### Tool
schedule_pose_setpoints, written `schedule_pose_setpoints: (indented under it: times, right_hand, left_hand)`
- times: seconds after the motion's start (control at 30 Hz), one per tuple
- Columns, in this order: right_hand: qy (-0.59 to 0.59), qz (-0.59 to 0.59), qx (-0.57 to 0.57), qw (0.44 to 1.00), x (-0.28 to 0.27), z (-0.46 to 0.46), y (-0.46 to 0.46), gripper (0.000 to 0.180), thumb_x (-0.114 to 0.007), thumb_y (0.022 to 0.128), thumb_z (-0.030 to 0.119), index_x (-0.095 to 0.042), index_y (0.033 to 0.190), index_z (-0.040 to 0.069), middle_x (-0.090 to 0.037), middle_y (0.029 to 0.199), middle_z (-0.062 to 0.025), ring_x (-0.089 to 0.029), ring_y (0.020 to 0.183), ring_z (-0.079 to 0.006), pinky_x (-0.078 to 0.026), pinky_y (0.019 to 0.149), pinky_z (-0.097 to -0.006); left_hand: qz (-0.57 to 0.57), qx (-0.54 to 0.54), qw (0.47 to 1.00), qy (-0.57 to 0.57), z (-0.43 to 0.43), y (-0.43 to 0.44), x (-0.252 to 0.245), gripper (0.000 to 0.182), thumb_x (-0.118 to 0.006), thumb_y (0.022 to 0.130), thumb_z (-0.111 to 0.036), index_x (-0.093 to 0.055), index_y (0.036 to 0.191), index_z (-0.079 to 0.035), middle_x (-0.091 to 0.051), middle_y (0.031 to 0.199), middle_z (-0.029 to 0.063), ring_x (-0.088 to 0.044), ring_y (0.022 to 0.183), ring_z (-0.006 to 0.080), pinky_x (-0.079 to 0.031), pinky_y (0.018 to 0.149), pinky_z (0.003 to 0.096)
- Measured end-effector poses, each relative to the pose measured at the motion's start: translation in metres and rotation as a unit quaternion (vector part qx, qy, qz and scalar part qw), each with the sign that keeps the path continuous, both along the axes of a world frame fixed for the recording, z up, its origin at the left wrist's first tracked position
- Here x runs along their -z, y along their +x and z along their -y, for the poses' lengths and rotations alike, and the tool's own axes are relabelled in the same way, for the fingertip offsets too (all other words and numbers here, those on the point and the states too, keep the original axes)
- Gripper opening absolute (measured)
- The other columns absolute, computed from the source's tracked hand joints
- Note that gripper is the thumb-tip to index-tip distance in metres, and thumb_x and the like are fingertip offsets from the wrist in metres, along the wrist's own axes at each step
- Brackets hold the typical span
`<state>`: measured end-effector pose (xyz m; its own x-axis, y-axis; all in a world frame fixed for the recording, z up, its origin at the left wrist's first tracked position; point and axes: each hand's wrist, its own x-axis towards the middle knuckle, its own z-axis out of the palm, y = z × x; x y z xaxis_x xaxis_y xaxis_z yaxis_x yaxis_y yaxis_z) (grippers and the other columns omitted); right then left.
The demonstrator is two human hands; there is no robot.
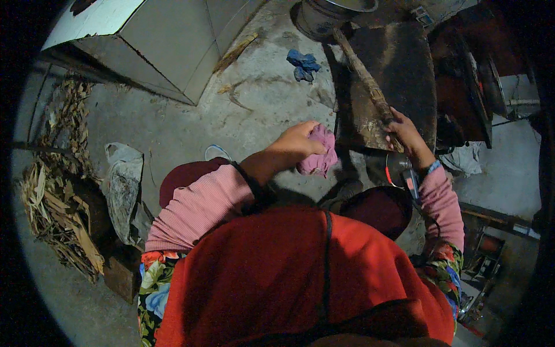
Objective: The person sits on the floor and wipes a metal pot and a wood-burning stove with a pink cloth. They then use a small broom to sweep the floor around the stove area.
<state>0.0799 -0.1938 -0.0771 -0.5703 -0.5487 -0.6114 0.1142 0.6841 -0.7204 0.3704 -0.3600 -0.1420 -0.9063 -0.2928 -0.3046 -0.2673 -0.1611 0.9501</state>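
Observation:
In front of my body, my left hand [290, 145] grips a crumpled pink cloth [320, 152]. My right hand [406, 132] holds the near end of a long, rough wooden stick [364, 71]. From there the stick slants away over a dark wooden board [407, 65], which looks like a low tabletop. Its far end lies by a metal bucket [323, 19]; whether the two touch I cannot tell. Some distance beyond the pink cloth, a crumpled blue cloth or glove [303, 65] lies on the concrete floor [269, 99].
A tiled block [169, 47] with a sharp corner stands at the upper left. Firewood and dry twigs [65, 225] are heaped at the left, beside a pale plastic bag [123, 191]. Dry leaves [69, 112] litter the floor behind them. Dark furniture [464, 95] stands at the right.

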Motion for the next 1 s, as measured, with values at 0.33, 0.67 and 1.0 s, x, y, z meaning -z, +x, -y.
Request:
schedule_pose_setpoints:
  times: [0.33, 0.67, 1.0]
  right_hand:
    - [0.193, -0.238, -0.315, 0.898, 0.153, 0.131, -0.051, 0.023, -0.06, 0.081, 0.006, -0.061, 0.102, -0.004, -0.06, 0.071, -0.0098, -0.059, 0.054, -0.0217, -0.047, 0.045, -0.0361]
    - [-0.052, 0.034, -0.057, 0.996, 0.07, 0.03, -0.02, 0.069, -0.058, 0.078, 0.002, -0.033, 0.142, 0.004, -0.059, 0.072, -0.0102, -0.055, 0.05, -0.0182, -0.047, 0.043, -0.0339]
    - [-0.06, 0.056, -0.154, 0.985, 0.19, 0.051, 0.06, 0.039, -0.063, 0.08, 0.015, -0.059, 0.118, 0.007, -0.064, 0.104, -0.0107, -0.06, 0.088, -0.018, -0.049, 0.078, -0.0323]
  left_hand:
    - [-0.026, -0.009, 1.0, -0.009, 0.009, -0.002, 0.004, 0.056, -0.074, 0.072, -0.022, -0.052, 0.119, 0.0, -0.062, 0.101, 0.0082, -0.057, 0.091, 0.0166, -0.046, 0.081, 0.031]
    - [-0.013, -0.046, 0.994, -0.097, 0.007, 0.005, -0.006, 0.06, -0.073, 0.068, -0.025, -0.052, 0.118, 0.0, -0.062, 0.104, 0.0172, -0.058, 0.098, 0.0282, -0.046, 0.085, 0.0342]
    - [-0.027, -0.005, 0.999, -0.027, 0.005, -0.004, 0.0, 0.062, -0.075, 0.073, -0.016, -0.049, 0.126, 0.0, -0.062, 0.109, 0.007, -0.057, 0.097, 0.0153, -0.046, 0.087, 0.0302]
